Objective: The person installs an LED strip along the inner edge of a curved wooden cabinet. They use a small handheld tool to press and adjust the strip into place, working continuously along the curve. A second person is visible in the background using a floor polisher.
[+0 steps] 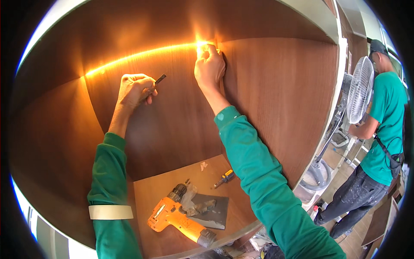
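A glowing LED strip (pixel 142 54) runs along the upper back edge inside a brown wood cabinet (pixel 276 108). My right hand (pixel 209 64) pinches the strip at its bright right end. My left hand (pixel 137 88), lower and to the left, is closed on a small dark flat piece (pixel 160 79) that sticks out past its fingers. A cream band (pixel 110 212), like a tape roll, encircles my left forearm. On the board below lie an orange cordless drill (pixel 168 213), a screwdriver (pixel 225 178) and some crumpled plastic on a dark square sheet (pixel 217 216).
The cabinet's pale front edge (pixel 339 64) curves down the right. Beyond it stand a pedestal fan (pixel 360 90) and a co-worker (pixel 379 134) in a green shirt, arms forward. Dark boards (pixel 377 222) and assorted items sit on the floor at lower right.
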Demonstrator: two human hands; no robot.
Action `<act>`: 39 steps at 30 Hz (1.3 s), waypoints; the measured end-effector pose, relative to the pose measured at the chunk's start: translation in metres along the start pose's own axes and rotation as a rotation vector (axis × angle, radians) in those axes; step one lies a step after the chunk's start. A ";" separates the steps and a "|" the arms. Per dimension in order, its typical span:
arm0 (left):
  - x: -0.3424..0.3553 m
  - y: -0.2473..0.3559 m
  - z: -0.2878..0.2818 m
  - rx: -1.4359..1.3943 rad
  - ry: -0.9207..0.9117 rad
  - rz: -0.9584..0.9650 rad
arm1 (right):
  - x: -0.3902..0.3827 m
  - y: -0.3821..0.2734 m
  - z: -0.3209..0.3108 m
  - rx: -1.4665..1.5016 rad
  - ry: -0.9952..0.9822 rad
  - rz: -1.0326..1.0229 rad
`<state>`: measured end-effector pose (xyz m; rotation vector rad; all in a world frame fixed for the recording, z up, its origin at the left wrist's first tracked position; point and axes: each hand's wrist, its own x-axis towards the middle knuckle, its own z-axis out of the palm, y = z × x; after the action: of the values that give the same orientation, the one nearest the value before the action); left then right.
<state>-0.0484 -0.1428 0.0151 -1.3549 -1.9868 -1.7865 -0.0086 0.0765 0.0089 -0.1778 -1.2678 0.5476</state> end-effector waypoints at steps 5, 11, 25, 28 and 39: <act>0.002 -0.003 0.000 0.004 -0.015 -0.004 | 0.000 -0.012 0.000 0.024 0.016 0.180; 0.004 -0.004 0.001 -0.011 -0.017 0.002 | -0.004 -0.010 0.003 -0.023 -0.015 0.134; 0.003 -0.005 -0.001 -0.013 -0.023 -0.002 | -0.002 0.002 0.009 0.042 0.075 0.077; 0.004 -0.007 0.000 -0.010 -0.023 -0.008 | -0.005 -0.002 0.007 0.082 0.063 0.129; 0.001 -0.004 -0.001 0.006 -0.007 -0.001 | -0.003 -0.015 0.000 0.064 -0.015 0.174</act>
<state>-0.0523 -0.1427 0.0127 -1.3611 -1.9951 -1.7767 -0.0051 0.0617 0.0130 -0.2328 -1.2543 0.7393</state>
